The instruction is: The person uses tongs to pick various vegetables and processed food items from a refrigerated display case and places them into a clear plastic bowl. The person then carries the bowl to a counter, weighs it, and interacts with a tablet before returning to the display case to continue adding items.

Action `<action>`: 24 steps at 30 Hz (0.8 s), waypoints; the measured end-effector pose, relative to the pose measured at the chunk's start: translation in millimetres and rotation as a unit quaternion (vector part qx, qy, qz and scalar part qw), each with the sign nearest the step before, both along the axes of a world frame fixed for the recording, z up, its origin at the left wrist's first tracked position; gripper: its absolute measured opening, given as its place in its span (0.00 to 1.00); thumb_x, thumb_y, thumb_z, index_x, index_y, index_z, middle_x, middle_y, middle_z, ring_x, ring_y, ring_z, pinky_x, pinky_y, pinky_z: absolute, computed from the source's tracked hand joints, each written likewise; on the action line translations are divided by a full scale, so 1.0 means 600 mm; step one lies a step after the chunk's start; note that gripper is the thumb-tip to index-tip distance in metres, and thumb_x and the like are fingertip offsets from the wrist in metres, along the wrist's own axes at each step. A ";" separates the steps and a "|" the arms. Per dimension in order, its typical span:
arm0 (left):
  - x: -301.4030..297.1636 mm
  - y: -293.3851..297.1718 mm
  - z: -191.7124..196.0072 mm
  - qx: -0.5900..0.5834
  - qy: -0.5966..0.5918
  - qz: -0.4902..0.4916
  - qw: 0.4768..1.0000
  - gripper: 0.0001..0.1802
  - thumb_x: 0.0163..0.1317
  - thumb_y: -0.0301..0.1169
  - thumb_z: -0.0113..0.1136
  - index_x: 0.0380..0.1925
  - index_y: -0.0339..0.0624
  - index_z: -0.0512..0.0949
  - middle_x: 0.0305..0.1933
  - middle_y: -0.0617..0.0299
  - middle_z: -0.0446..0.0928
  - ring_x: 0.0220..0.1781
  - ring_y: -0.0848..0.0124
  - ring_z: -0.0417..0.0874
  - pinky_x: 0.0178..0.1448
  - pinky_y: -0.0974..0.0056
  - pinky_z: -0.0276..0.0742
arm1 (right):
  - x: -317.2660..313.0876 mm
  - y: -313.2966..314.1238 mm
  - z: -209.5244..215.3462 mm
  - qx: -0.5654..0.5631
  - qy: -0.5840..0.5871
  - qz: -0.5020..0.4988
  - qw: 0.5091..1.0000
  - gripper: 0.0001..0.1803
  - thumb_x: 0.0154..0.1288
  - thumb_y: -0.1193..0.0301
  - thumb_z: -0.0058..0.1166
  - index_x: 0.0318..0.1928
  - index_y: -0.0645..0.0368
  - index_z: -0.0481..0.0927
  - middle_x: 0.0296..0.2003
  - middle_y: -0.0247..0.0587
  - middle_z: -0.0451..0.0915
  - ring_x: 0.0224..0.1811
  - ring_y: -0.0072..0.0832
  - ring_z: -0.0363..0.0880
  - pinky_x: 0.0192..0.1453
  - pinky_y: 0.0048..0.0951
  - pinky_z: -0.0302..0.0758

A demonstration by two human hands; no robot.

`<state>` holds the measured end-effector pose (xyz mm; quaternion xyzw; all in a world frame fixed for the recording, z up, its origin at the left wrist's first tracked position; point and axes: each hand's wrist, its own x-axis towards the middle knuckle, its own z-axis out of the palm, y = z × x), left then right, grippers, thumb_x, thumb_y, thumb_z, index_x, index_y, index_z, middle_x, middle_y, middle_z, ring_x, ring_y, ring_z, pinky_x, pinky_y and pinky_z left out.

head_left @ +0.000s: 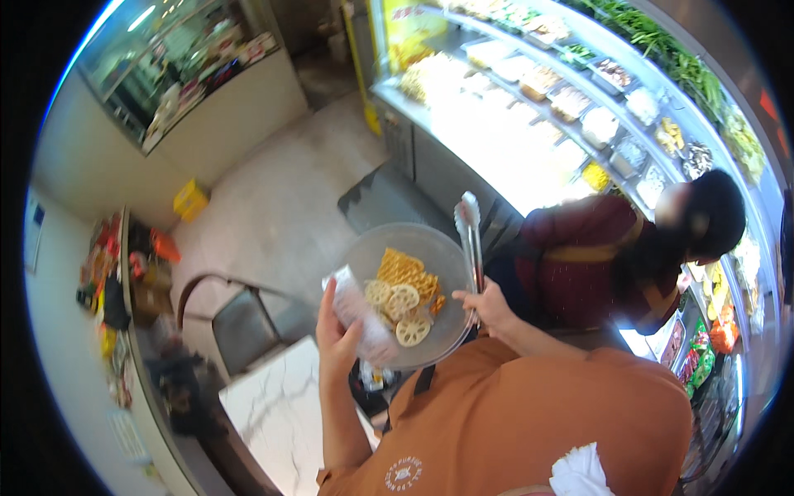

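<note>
Balancing lotus-root slices (403,310) and waffle-cut pieces, the clear bowl (438,252) sits gripped at its rim by the left hand (337,341), together with a plastic packet; a tilt could spill them. The right hand (490,304) is closed around metal tongs (471,240) near a crouching person.

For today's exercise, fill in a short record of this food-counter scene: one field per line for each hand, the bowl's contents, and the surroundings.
left hand: holds the clear bowl at its near rim, together with a clear bag
right hand: grips metal tongs, tips up and closed
bowl contents: lotus root slices and a yellow lattice-cut piece
surroundings: lit display case of food trays; another person beside it; marble-look table below
</note>
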<state>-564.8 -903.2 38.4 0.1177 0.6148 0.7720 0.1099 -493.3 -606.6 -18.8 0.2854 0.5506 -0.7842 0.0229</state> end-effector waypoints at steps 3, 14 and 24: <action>-0.216 0.022 0.032 -0.044 -0.020 0.030 0.998 0.42 0.51 0.13 0.48 0.73 0.31 0.68 0.69 0.51 0.75 0.72 0.65 0.73 0.76 0.62 0.63 | -0.191 0.050 0.027 -0.012 0.019 -0.044 0.999 0.14 0.61 0.80 0.64 0.44 0.61 0.73 0.22 0.36 0.75 0.12 0.24 0.72 0.16 0.27 0.73; -1.015 0.362 -0.023 -0.309 -0.076 -0.020 0.948 0.23 0.68 0.35 0.57 0.57 0.30 0.82 0.54 0.52 0.85 0.57 0.60 0.85 0.63 0.60 0.77 | -0.836 0.426 0.058 -0.052 0.074 -0.173 0.981 0.12 0.66 0.78 0.63 0.44 0.60 0.72 0.22 0.36 0.75 0.13 0.25 0.74 0.17 0.29 0.78; -1.543 0.845 0.003 -0.150 -0.228 -0.250 0.929 0.27 0.70 0.35 0.53 0.64 0.29 0.74 0.59 0.42 0.80 0.56 0.48 0.86 0.57 0.48 0.85 | -1.274 0.791 0.139 -0.005 0.090 -0.241 0.966 0.16 0.65 0.80 0.62 0.50 0.66 0.71 0.33 0.47 0.83 0.12 0.25 0.72 0.20 0.31 0.79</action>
